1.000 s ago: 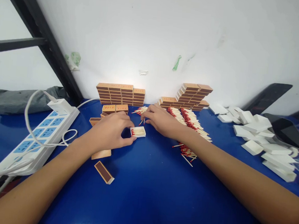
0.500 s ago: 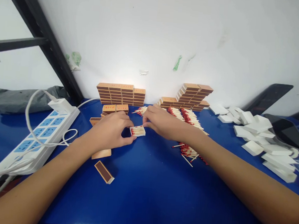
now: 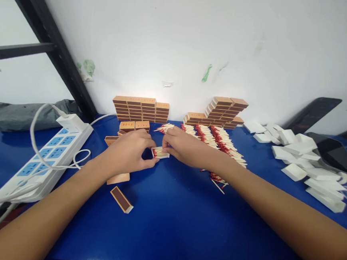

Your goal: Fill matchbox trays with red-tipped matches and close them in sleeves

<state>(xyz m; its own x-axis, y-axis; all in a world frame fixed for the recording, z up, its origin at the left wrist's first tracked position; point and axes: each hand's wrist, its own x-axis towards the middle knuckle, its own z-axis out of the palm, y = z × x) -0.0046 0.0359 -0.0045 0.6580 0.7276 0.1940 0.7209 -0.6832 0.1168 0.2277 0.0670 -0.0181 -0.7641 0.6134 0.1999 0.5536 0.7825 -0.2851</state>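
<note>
A small white matchbox tray (image 3: pixel 164 156) with red-tipped matches (image 3: pixel 159 153) in it rests on the blue table. My left hand (image 3: pixel 132 149) grips the tray's left end, thumb at the near side and fingers at the far side. Over the tray's right end, my right hand (image 3: pixel 179 146) has its thumb and fingers pinched together at the matches. Whatever lies between those fingertips is hidden. Behind and right of this hand, loose matches (image 3: pixel 207 137) lie in several rows, partly covered by my forearm. A closed matchbox (image 3: pixel 121 200) lies in front of my left hand.
Stacked matchboxes (image 3: pixel 142 109) stand against the wall at left, and another stepped stack (image 3: pixel 223 112) at right. Several white trays (image 3: pixel 298 146) are heaped on the right. A white power strip (image 3: pixel 48 152) with cables occupies the left. More matchboxes (image 3: pixel 127 125) sit behind my left hand.
My right hand has shifted slightly left, from the tray's right edge to over the matches inside, with its fingers pinched. My left hand keeps its hold on the tray.
</note>
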